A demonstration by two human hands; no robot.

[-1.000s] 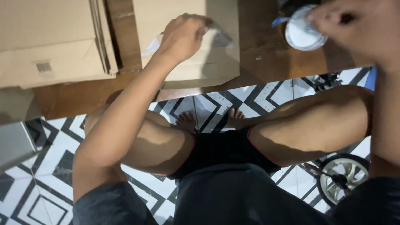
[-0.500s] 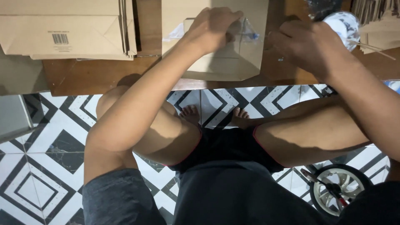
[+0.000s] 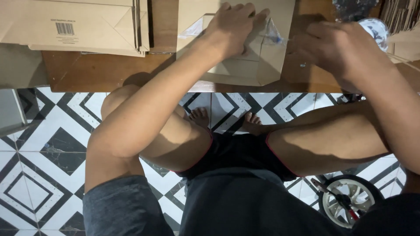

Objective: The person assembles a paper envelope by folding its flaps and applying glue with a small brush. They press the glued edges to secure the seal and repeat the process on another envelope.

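— While looking down from the head camera: left hand (image 3: 232, 26) laid flat on a folded brown paper bag (image 3: 245, 65) on the wooden table (image 3: 100, 72), fingers pressed together and curled over the upper fold. Agreed?

— Agreed. Bag lying at the table's near edge, between both hands. Clear plastic strip (image 3: 273, 32) sticking up just beside those fingertips, touching the bag.

— And the right hand (image 3: 337, 48)?

— Hovering over the table right of the bag, knuckles up, fingers bent down and close together. Cannot tell whether pinching anything; tips hidden under the palm.

— Behind that hand?

— White round container (image 3: 376, 30), partly covered, near the far right edge.

— Left side of the table?

— Stack of flat brown paper bags (image 3: 78, 26), well apart from the one under the hand.

— Below the table?

— Bare knees and feet over black-and-white patterned floor tiles (image 3: 39, 148); small wheel (image 3: 350, 201) at lower right, near the right leg.
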